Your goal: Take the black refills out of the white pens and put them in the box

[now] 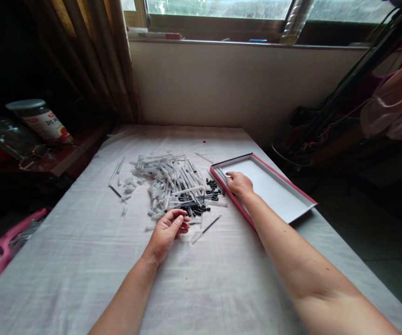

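Note:
My right hand (240,184) reaches into the left side of a shallow red-edged box lid (274,186) with a white inside. Its fingers are curled at clear pens (221,175) lying along that wall; the fingertips are partly hidden. At the near edge of the pile, my left hand (170,228) is closed, thumb against curled fingers, and what it holds, if anything, cannot be made out. A heap of clear pen barrels and caps (173,179) lies beyond it. Small black plugs (215,187) are scattered beside the lid. A loose pen refill (207,229) lies right of my left hand.
A white cloth (187,288) covers the table. A labelled jar (40,122) stands on a wooden surface at left, above pink-handled scissors (9,239). A curtain (92,60) hangs at the back left, near the window. Dark poles and pink bags (389,102) are at right.

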Motion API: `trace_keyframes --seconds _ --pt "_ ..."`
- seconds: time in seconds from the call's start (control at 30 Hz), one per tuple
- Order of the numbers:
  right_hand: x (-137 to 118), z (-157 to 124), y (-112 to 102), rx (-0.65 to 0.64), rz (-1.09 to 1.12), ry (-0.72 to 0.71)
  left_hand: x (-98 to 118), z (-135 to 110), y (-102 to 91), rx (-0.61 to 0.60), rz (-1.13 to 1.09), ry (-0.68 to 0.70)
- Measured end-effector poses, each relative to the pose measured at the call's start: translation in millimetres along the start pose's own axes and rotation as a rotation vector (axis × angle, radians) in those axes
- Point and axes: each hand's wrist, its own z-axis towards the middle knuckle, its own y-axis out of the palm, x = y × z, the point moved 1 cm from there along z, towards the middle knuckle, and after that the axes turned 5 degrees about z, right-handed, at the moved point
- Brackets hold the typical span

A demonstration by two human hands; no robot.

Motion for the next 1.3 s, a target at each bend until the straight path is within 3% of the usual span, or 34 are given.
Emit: trace_keyframes --seconds 0.33,0.47,0.6,0.73,1.03,1.17,1.3 --pt "-10.0 -12.9 -11.3 0.078 0.035 -0.068 4.8 4.0 -8.7 0.096 -0.204 -0.036" --pt "-29.8 -46.9 -6.0 0.271 0.224 -0.349 14.7 4.8 -19.9 0.244 -0.328 -0.012" --pt "-49.4 -84.0 15.5 0.178 0.314 -0.563 21.3 6.1 -30.7 0.370 -0.381 0.068" --pt "-63.2 -92.8 27.4 0.109 0.225 -0.518 20.2 10.0 -36.9 0.442 -0.396 0.096" --pt "-94.0 -56.2 18.6 -0.025 -0.161 -0.490 18.3 12.2 -34.9 0.416 -0.373 0.081" --pt "-94.7 -62.0 12.3 0.017 -0.092 -0.517 17.1 9.9 -32.5 0.368 -0.282 0.116" --pt "-91.7 -92.5 11.9 0.053 0.092 -0.568 12.2 8.5 -26.2 0.343 -0.082 0.231"
